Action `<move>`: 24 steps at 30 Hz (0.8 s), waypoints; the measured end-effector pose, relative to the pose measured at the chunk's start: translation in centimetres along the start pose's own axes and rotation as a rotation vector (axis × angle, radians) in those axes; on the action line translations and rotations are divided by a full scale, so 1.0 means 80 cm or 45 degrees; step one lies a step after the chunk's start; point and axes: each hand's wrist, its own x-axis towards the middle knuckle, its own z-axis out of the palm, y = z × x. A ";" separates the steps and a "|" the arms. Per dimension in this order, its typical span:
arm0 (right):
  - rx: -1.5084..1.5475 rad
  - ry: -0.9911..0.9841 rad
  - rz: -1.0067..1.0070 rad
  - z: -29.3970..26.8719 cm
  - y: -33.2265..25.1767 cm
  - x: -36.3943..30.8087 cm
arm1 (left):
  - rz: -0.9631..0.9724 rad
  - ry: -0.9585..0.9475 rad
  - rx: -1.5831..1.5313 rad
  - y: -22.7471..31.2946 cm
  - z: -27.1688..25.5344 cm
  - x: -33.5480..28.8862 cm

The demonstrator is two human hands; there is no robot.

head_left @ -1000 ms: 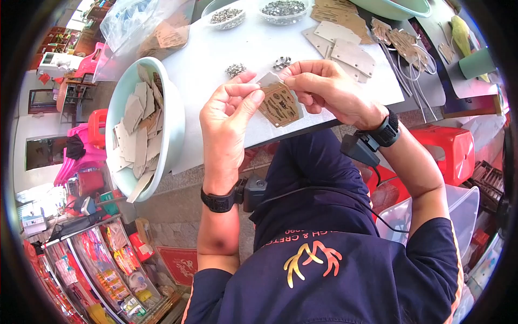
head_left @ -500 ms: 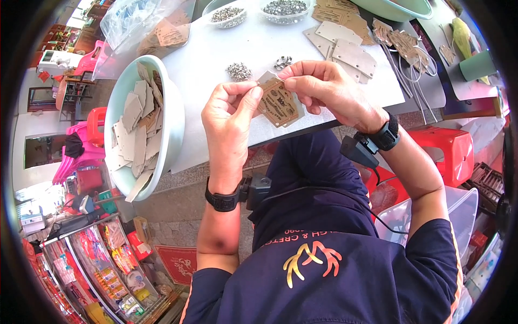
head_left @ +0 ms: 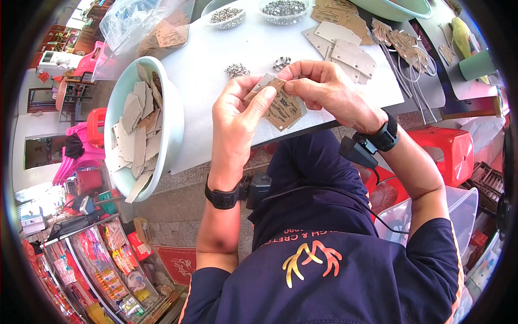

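Brown printed card, upper centre of the frame, is pinched thumb-to-finger by left hand and right hand above the white tabletop; pink chairs and colourful packets line the left side; a green basin is cut off at top right; fingers hide the card's upper part, which perhaps overlaps a greyer card.

White surface in my head view, two small heaps of metal pieces on it, two clear bowls of metal pieces I see farther off, overlapping grey cards at right, brown cards just beyond them.
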 end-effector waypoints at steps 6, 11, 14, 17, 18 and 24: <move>-0.084 -0.011 -0.087 0.000 0.005 0.001 | -0.295 -0.096 -0.128 0.000 -0.003 0.001; -0.056 0.025 -0.183 0.006 0.006 0.002 | -0.281 -0.094 -0.151 -0.004 -0.008 0.002; -0.066 0.065 -0.296 0.006 0.021 0.006 | -0.251 -0.069 -0.116 -0.006 -0.008 0.001; -0.138 0.051 -0.230 0.008 0.015 0.001 | -0.188 -0.028 -0.125 -0.005 -0.005 -0.001; -0.139 0.052 -0.231 0.009 0.015 0.001 | -0.188 -0.029 -0.126 -0.006 -0.005 -0.001; -0.072 0.018 -0.172 0.012 0.008 -0.002 | -0.074 -0.039 -0.156 -0.008 -0.005 -0.003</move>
